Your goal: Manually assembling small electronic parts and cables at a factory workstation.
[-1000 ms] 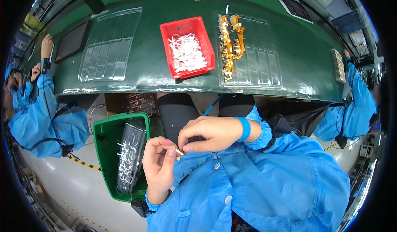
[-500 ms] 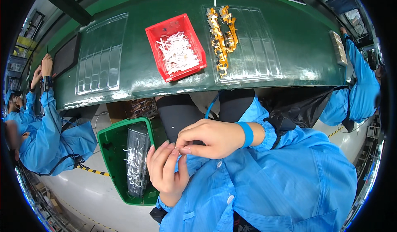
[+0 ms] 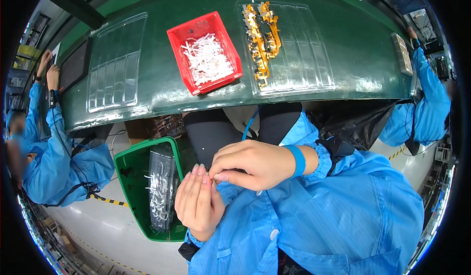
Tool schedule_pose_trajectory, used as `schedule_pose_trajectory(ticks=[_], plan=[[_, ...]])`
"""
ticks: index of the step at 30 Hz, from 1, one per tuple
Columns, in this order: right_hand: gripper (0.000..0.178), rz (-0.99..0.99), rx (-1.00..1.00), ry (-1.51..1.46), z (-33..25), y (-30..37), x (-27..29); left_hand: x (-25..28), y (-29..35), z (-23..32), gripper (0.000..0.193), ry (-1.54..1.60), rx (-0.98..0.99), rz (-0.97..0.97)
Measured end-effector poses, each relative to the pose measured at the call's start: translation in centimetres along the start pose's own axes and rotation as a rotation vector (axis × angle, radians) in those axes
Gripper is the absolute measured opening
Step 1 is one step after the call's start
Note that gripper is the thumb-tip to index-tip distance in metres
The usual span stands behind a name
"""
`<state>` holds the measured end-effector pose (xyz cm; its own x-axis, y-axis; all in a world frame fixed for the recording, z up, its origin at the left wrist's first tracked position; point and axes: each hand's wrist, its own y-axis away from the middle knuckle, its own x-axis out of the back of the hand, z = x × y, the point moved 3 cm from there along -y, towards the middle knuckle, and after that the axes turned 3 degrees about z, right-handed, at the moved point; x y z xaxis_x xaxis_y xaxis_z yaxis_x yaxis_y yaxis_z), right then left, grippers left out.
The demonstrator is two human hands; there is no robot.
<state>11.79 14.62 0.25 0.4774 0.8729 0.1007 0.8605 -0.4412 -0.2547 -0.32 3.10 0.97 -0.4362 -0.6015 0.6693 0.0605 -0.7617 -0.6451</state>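
My left hand (image 3: 198, 204) and my right hand (image 3: 252, 163) meet above my lap, fingertips together. Both are closed in a pinch, and whatever lies between the fingers is too small or hidden to make out. A blue band circles my right wrist. Beyond them on the green table stands a red bin (image 3: 226, 81) heaped with small white strips (image 3: 208, 59). To its right, orange flexible circuit strips (image 3: 258, 49) with dark and metallic parts lie on a clear plastic tray (image 3: 309, 54).
An empty-looking clear tray (image 3: 114, 81) lies on the table's left. Below my left side, a green bin (image 3: 128, 189) holds a clear tray with white scraps (image 3: 161, 196). Co-workers in blue sit at far left (image 3: 68, 162) and far right (image 3: 429, 98). A pale stacked block (image 3: 402, 54) rests near the right edge.
My left fingers have drawn closer together and straightened, while my right hand has barely moved. The view has shifted slightly. The left co-worker's hands have moved apart.
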Motion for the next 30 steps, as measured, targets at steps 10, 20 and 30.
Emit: schedule_pose_trajectory(ticks=[10,20,30], plan=[[0.009,0.059,0.051,0.075,0.6,0.2,0.4,1.7,2.1,-2.6,0.018,-0.031,0.596,0.242],[0.013,0.078,-0.291,-0.401,1.3,0.3,0.3,10.1,18.5,-11.2,0.021,-0.851,0.823,0.203],[0.014,0.006,-0.385,-0.534,1.0,-0.2,-0.7,11.3,20.8,-13.2,0.026,-0.892,0.969,0.273]])
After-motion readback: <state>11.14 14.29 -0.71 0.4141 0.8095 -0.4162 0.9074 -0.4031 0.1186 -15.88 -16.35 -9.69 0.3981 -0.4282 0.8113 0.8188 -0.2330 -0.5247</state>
